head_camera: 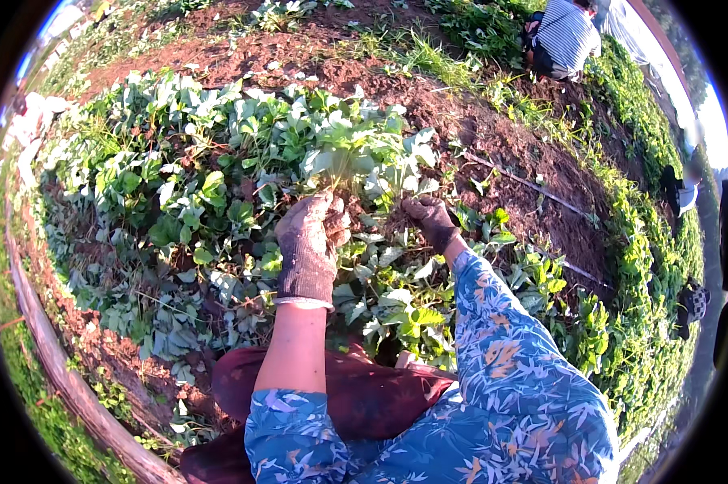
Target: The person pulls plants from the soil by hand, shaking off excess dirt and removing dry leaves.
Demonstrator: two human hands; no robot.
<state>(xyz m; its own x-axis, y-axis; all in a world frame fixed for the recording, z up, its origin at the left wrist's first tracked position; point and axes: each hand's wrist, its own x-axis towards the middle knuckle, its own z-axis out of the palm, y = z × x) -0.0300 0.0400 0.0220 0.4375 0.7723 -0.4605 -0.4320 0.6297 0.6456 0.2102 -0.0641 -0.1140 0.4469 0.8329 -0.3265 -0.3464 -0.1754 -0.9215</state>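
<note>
My left hand, in a soil-stained knit glove, is closed around the stems of a leafy green plant whose leaves rise beyond the fingers. To its right, my right hand, gloved too, pinches the base of another leafy plant, with dark roots and soil by the fingertips. The two hands are apart, with a clump of reddish soil between them. Low leafy plants, like strawberry plants, surround both hands.
Dense plants cover the bed at left. Bare reddish soil with a thin pale line lies at right. A person in a striped top crouches at upper right; others are at the right rim. A long pale edging curves along the lower left.
</note>
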